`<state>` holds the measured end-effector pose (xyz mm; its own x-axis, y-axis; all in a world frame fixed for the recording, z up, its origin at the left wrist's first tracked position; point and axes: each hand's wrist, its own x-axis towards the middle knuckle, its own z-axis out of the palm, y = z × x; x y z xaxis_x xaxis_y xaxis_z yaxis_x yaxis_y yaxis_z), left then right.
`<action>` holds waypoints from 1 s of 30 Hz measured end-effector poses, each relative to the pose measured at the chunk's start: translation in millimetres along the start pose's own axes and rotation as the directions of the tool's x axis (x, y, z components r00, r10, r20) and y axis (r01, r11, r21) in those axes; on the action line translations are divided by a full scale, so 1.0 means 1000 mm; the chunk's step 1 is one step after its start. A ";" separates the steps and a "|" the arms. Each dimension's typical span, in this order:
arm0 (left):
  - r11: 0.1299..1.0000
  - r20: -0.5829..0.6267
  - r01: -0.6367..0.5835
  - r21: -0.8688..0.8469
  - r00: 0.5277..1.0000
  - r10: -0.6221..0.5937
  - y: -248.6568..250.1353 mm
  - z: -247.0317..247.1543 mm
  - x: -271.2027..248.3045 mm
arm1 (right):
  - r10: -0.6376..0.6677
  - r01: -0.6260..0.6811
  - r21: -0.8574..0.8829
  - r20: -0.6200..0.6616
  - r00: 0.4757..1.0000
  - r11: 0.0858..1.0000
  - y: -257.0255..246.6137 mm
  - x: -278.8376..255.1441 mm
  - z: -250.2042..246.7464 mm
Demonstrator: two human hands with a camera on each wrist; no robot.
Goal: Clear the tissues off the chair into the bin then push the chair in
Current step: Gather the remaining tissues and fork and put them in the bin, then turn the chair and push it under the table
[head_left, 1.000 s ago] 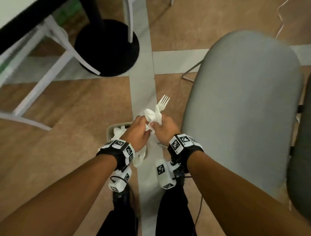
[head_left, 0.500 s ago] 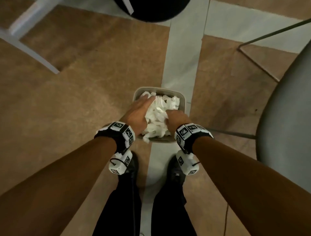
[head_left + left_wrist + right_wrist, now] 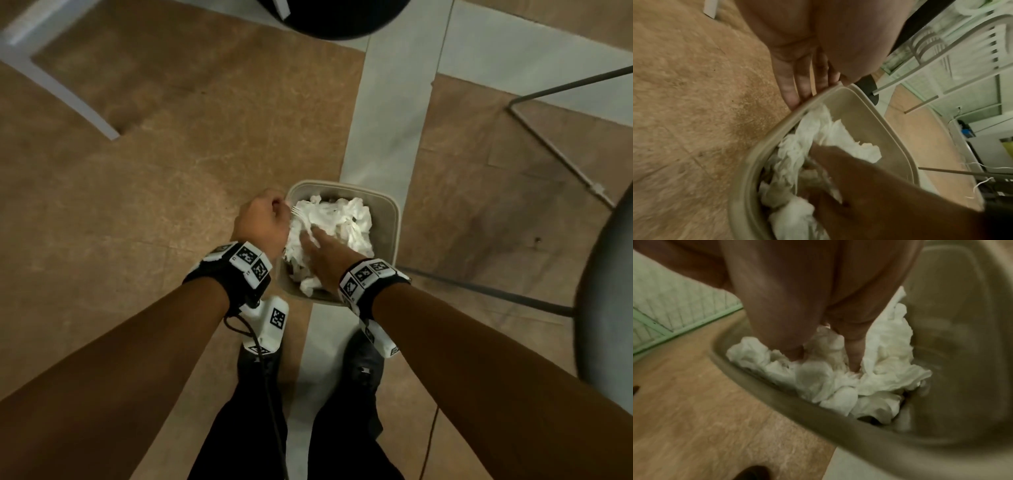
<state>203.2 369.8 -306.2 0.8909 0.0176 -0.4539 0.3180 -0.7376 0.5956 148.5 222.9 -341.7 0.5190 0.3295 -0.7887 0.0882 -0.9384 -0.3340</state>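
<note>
Here the chair (image 3: pixel 606 291) stands at the right, still pulled out, while the bin (image 3: pixel 394 219) sits on the floor between it and the person's feet. The tissues (image 3: pixel 346 219) fill the bin, and the right hand (image 3: pixel 329 260) presses them down with straight fingers, probably to pack them below the rim. The left hand (image 3: pixel 262 222) rests outside the bin's left edge, fingers straight against the rim (image 3: pixel 795 84), seemingly steadying it.

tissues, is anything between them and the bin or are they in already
Nothing visible stands in the way: the tissues already lie inside the bin, with the right hand pressing on them and the left hand at the rim.
</note>
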 end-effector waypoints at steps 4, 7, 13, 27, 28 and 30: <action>0.997 0.037 -0.041 -0.063 0.998 0.043 -0.012 0.002 0.016 | 0.051 -0.052 0.003 0.095 0.994 0.999 0.019 0.036 0.007; 0.997 0.125 -0.065 -0.052 0.990 0.071 -0.017 0.002 0.022 | 0.051 -0.054 0.035 0.089 0.995 0.998 0.023 0.047 0.017; 0.996 0.146 -0.037 -0.080 0.988 0.049 -0.021 0.001 0.014 | 0.060 -0.066 0.055 0.115 0.992 0.996 0.027 0.036 -0.017; 0.978 0.067 0.207 -0.035 0.977 -0.204 -0.018 -0.017 -0.004 | 0.193 -0.158 0.239 -0.130 0.973 0.958 0.019 -0.063 -0.051; 0.974 0.079 0.225 -0.026 0.972 -0.222 -0.014 -0.024 -0.009 | 0.207 -0.163 0.275 -0.137 0.969 0.948 0.017 -0.072 -0.051; 0.972 0.105 0.233 0.035 0.966 -0.235 -0.010 -0.040 -0.024 | 0.226 -0.173 0.339 -0.123 0.966 0.925 0.012 -0.095 -0.051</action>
<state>191.8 403.8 -274.9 0.7519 0.1191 -0.6484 0.5050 -0.7363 0.4503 143.9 175.2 -244.6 0.6263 0.0938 -0.7739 -0.2967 -0.8893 -0.3479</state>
